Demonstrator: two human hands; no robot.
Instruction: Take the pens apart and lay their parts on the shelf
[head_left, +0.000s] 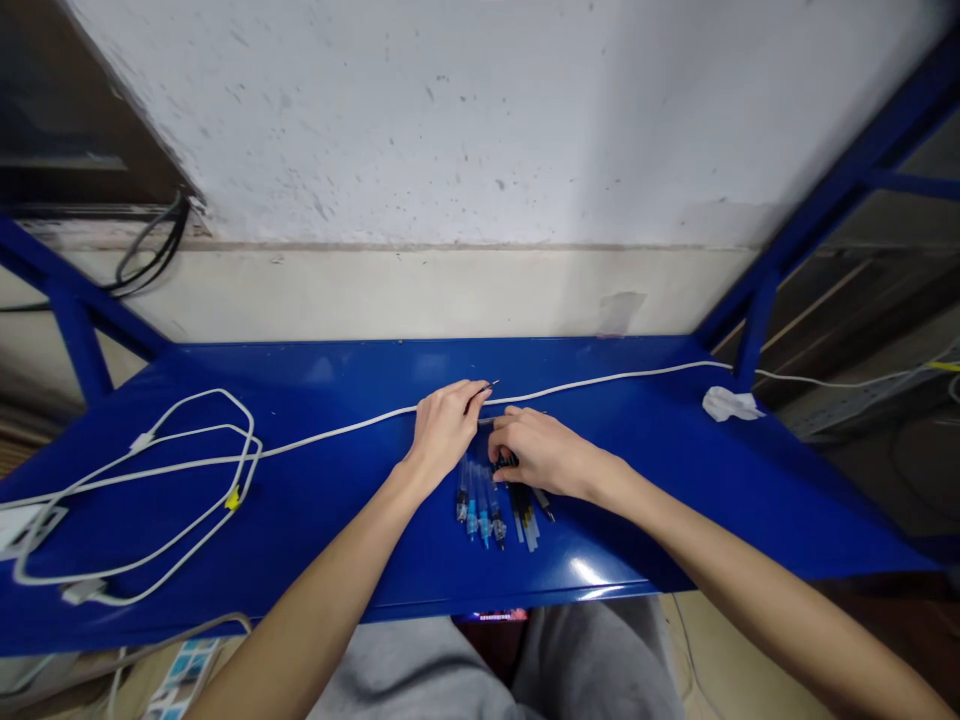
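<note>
partly hidden, the right hand [536, 452] curls over dark pieces [505, 463], grip unclear.

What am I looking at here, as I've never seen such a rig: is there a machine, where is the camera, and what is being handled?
There is no machine: these are a person's two bare hands. The single picture comes from a camera worn on that person's head, looking forward and down. On the blue tabletop lie clear pen barrels with blue or black ends, dark refill-like tubes, a long white cable and crumpled white tissue. The left hand pinches a thin dark piece. The right hand curls over small black parts; its grip is unclear.
</note>
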